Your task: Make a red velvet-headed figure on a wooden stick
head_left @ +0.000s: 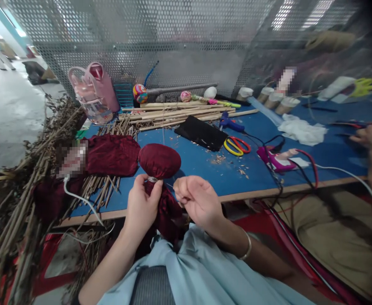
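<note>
A dark red cloth bundle (159, 161) with a round, stuffed top is in front of me at the table's front edge. Its gathered neck is wrapped with something pale, and the loose cloth (168, 216) hangs below. My left hand (143, 205) is closed around this neck, thumb in front. To the right of it, my right hand (200, 199) is closed in a pinch. A thin pale strand, thread or fine wire, runs from the neck to its fingers. More dark red cloth (112, 155) lies to the left of the bundle.
Dry stalks (27, 199) pile up at the left. Scissors (236, 146), a blue glue gun (232, 123), black cloth (201, 133) and a purple-and-white device (276, 159) with cables lie to the right. Sticks (179, 114) line the back. A co-worker's hand (371, 135) is at far right.
</note>
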Action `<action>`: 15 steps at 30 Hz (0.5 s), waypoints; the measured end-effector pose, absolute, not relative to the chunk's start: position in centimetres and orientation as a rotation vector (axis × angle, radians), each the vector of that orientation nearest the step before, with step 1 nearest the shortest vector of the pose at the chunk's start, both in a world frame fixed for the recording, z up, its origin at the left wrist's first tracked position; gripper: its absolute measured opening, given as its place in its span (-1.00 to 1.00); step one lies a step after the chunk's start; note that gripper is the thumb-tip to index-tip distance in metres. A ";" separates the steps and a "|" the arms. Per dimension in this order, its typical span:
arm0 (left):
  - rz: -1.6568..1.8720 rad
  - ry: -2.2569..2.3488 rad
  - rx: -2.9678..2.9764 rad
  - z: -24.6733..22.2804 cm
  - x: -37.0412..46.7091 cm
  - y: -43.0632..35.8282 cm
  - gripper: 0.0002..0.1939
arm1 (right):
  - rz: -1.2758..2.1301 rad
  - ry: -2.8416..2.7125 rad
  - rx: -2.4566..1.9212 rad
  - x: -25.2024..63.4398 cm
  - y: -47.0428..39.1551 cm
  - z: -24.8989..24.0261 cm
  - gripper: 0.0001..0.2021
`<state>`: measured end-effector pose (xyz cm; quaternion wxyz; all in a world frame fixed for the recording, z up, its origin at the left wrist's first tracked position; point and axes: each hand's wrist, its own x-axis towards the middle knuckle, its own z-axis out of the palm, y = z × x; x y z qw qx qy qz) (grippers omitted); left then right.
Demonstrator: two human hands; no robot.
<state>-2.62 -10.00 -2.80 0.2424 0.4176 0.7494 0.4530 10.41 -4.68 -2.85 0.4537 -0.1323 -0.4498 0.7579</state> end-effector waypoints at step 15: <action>0.927 1.696 1.429 -3.0 -0.4 -11.3 -0.85 | 0.731 -2.754 0.070 10.3 2.1 6.9 -0.69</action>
